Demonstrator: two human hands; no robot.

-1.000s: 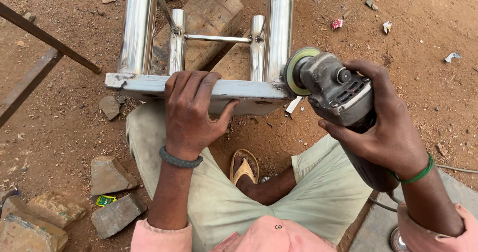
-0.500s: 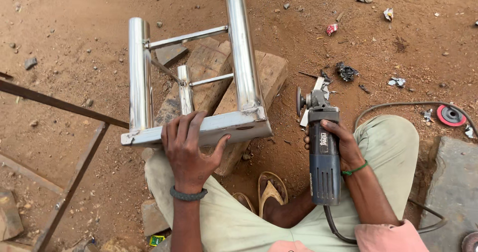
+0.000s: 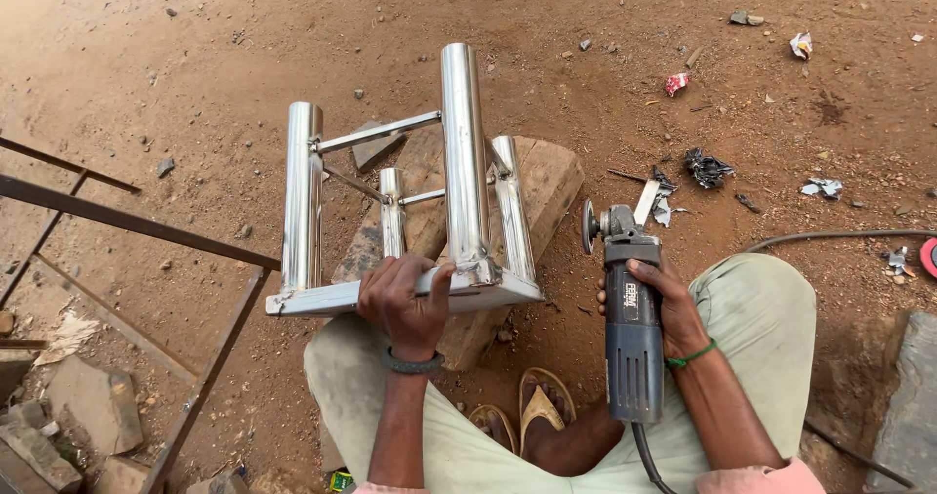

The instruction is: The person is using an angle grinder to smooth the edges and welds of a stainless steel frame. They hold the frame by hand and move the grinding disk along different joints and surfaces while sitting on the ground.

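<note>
The person's left hand (image 3: 405, 299) was clenched around the flat crossbar of a shiny stainless-steel tube frame (image 3: 464, 162), which rested tilted on a rough wooden block (image 3: 551, 182) set in the red dirt, just in front of the knees. The right hand (image 3: 664, 304) grasped the grey-blue body of an angle grinder (image 3: 625, 328), held apart from the frame, disc pointing away toward the metal scraps (image 3: 708, 167). The frame looked likely to rock or slip off the block, being steadied by one hand only. The grinder's black cable (image 3: 839, 235) trailed near the leg and could snag. Bare feet in tan sandals (image 3: 542, 411) lay exposed beneath the work.
</note>
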